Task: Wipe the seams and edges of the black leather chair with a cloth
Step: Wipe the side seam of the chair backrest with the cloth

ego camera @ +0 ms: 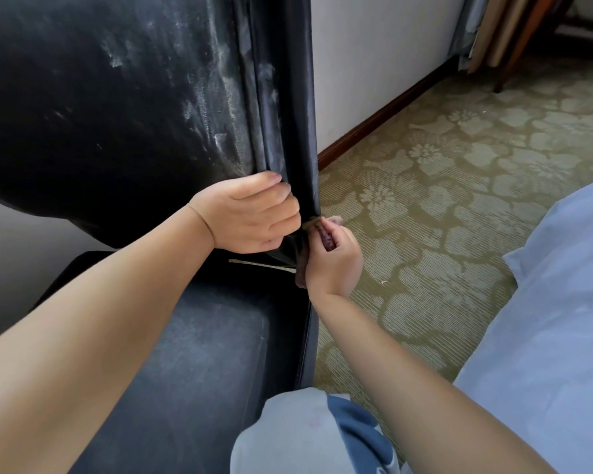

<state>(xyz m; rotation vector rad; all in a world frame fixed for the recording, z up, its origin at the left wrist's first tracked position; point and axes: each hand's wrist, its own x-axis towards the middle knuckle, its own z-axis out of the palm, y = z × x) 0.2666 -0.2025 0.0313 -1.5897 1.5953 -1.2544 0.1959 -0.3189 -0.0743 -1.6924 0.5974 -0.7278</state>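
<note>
The black leather chair (117, 97) fills the left half of the view, its dusty backrest upright and its seat (192, 336) below. My left hand (250, 213) grips the backrest's right edge near its bottom, fingers curled round the side seam. Just below and to the right, my right hand (332, 265) holds a small bunched cloth (326, 234), purplish and speckled, and presses it against the lower corner of that edge. Most of the cloth is hidden inside my fingers.
A green floral carpet (459, 186) spreads to the right. A white wall with a wooden skirting board (384, 114) runs behind the chair. Pale blue bedding (562, 319) lies at the right. My knee in grey-blue fabric (298, 436) touches the seat's front corner.
</note>
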